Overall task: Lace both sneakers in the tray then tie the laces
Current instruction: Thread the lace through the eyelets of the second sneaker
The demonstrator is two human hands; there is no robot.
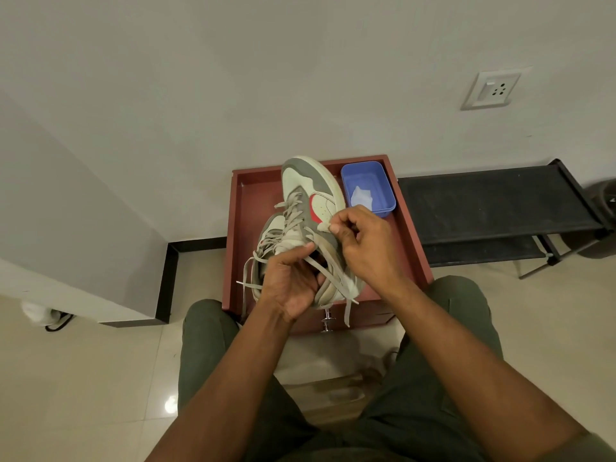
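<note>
Mid-lacing, judged from the loose ends: one sneaker up in both hands over the near edge of the tray [237, 228], not yet tied. Left hand [290, 281] wrapped round the heel and collar of the held sneaker [313, 201], fingers curled over the tongue, bracing it toe-away. Right hand [363, 241] pinching a lace end [325, 227] at the shoe's right side, beside the upper eyelets, fingertips closed on it. Other lace end [348, 311] dangling past the tray's near edge (free, nothing holding it). Next move, by estimate: thread the pinched end through the next open eyelet, pull snug, then match the other side before knotting; needs the left grip steady so the eyelet stays presented.

Second sneaker [271, 235] lying in the tray toward its left edge, partly hidden under the held one, laces [245, 281] slack and trailing over the near-left corner; lacing state hard to tell.

Count: two sneakers, one tray, one blue tub [368, 188] at the tray's far-right corner, something pale inside.
</note>
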